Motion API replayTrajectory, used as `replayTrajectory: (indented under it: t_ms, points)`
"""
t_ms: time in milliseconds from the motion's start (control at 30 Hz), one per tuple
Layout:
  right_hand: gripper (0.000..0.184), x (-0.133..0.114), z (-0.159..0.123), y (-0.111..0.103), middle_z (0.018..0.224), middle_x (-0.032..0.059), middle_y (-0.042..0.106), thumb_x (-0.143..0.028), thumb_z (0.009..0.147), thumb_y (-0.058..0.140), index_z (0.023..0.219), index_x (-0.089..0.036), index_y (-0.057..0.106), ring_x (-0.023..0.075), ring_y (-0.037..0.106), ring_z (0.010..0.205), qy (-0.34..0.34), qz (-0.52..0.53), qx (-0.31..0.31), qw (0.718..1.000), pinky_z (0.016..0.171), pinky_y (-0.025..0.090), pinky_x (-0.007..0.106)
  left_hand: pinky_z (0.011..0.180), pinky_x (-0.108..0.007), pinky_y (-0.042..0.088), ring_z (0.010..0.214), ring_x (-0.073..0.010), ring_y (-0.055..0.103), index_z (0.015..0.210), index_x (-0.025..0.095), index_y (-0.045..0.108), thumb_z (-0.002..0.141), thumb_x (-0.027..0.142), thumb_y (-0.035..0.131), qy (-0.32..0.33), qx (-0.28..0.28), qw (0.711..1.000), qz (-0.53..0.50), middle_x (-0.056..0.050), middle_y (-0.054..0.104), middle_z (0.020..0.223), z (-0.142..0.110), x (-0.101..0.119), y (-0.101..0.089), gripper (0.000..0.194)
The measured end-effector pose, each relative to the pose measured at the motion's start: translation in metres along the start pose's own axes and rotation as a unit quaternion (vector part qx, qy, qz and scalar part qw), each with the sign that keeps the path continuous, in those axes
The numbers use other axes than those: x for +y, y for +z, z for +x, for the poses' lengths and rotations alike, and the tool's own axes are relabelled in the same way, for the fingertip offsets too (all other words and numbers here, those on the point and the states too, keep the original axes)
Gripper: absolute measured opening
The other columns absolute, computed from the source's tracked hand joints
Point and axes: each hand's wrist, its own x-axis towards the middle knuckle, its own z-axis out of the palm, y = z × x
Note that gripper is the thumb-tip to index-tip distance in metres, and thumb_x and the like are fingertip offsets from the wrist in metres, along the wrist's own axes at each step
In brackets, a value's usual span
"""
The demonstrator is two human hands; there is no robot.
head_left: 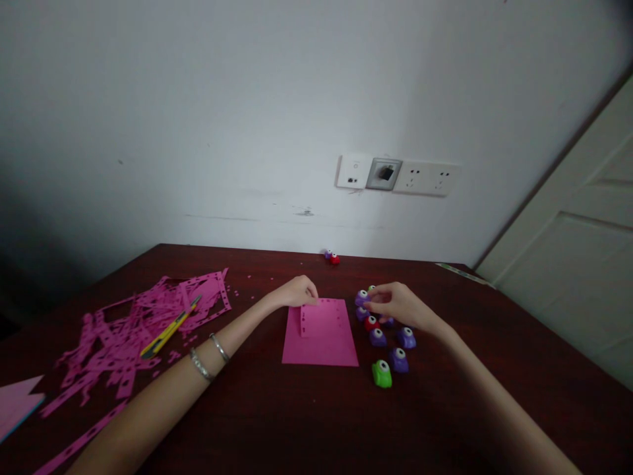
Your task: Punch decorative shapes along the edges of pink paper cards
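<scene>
Both hands are working over the middle of the table: the left hand (297, 291) is bending its fingers narrowly onto the upper corner of the small pink sheet (319, 323), pinching or pressing, I cannot tell which; the right hand (401, 305) is curving loosely at a purple punch (361, 300), its grip unclear. Nearest, dark tabletop (237, 409) is running between the forearms, with a green punch (382, 375) bordering it. Next, the large pink sheet (321, 353) is lying flat beneath the small one, showing no holes. Holes are lining the small sheet's left, top and right sides; its lower edge is looking uncut. Leftward, pink scraps (148, 316) and a yellow cutter (171, 332) are crowding the surface. Farthest, the wall (247, 132) is bounding the back edge.
</scene>
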Motion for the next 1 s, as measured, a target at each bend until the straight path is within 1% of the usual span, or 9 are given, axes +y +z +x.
replayTrajectory:
  t_ms: [133,233,333,400,567,700,833,1000]
  points:
    - [0.023,0.000,-0.002,0.001,0.068,0.0029,0.067,-0.033,0.070,0.064,0.083,-0.014,0.066,0.0127,0.061,0.057,-0.014,-0.003,-0.042,0.999,0.054,0.054,0.024,0.059,-0.024,0.041,0.063,-0.0133,0.058,0.072,0.016,0.071,0.066,0.027,0.061,-0.001,-0.011,0.996,-0.086,-0.004,0.068,0.069,-0.001,-0.001,-0.008,0.016]
    - [0.024,-0.001,-0.003,0.002,0.068,0.0030,0.067,-0.033,0.070,0.063,0.083,-0.014,0.066,0.0127,0.061,0.058,-0.024,-0.001,-0.058,0.998,0.054,0.053,0.024,0.060,-0.025,0.041,0.063,-0.0123,0.057,0.072,0.016,0.071,0.066,0.026,0.061,0.004,-0.015,0.992,-0.125,-0.004,0.068,0.070,-0.002,0.000,-0.014,0.015]
    - [0.025,0.000,-0.004,0.003,0.069,0.0037,0.068,-0.034,0.071,0.062,0.084,-0.013,0.066,0.0134,0.061,0.058,-0.036,-0.003,-0.061,0.997,0.053,0.052,0.025,0.062,-0.026,0.041,0.064,-0.0120,0.056,0.074,0.017,0.071,0.065,0.026,0.063,-0.003,0.001,0.988,-0.154,-0.005,0.069,0.072,-0.003,0.000,-0.017,0.015]
    - [0.025,0.004,-0.002,0.004,0.069,0.0041,0.068,-0.034,0.071,0.062,0.084,-0.013,0.066,0.0142,0.062,0.058,-0.035,-0.024,-0.038,0.998,0.052,0.051,0.024,0.063,-0.026,0.041,0.064,-0.0121,0.057,0.075,0.016,0.071,0.065,0.026,0.063,-0.013,0.013,0.985,-0.174,-0.005,0.069,0.073,-0.004,-0.001,-0.018,0.016]
    - [0.022,0.014,0.006,0.011,0.066,0.0051,0.068,-0.035,0.070,0.063,0.078,-0.015,0.069,0.0164,0.063,0.058,-0.028,-0.089,0.066,0.993,0.050,0.049,0.024,0.064,-0.027,0.041,0.065,-0.0122,0.056,0.074,0.015,0.071,0.066,0.026,0.063,-0.037,0.046,0.979,-0.195,-0.006,0.068,0.073,-0.005,-0.001,-0.018,0.016]
    - [0.025,0.015,0.008,0.017,0.064,0.0053,0.068,-0.039,0.069,0.062,0.075,-0.015,0.068,0.0162,0.062,0.052,-0.029,-0.112,0.111,0.987,0.047,0.046,0.024,0.064,-0.027,0.040,0.064,-0.0121,0.055,0.075,0.014,0.071,0.066,0.024,0.062,-0.043,0.064,0.975,-0.210,-0.006,0.068,0.073,-0.005,-0.001,-0.018,0.016]
    - [0.027,0.007,0.006,0.022,0.062,0.0051,0.068,-0.042,0.069,0.060,0.070,-0.016,0.067,0.0166,0.062,0.054,-0.027,-0.161,0.140,0.977,0.049,0.044,0.024,0.065,-0.027,0.039,0.065,-0.0126,0.054,0.074,0.011,0.070,0.066,0.023,0.062,-0.050,0.075,0.974,-0.210,-0.006,0.067,0.072,-0.003,-0.003,-0.019,0.017]
    - [0.028,-0.003,0.003,0.026,0.064,0.0059,0.068,-0.043,0.070,0.057,0.068,-0.015,0.064,0.0168,0.062,0.056,-0.017,-0.173,0.127,0.977,0.049,0.041,0.024,0.066,-0.027,0.039,0.065,-0.0129,0.053,0.074,0.011,0.070,0.065,0.022,0.061,-0.056,0.080,0.971,-0.217,-0.006,0.066,0.072,-0.002,-0.007,-0.020,0.017]
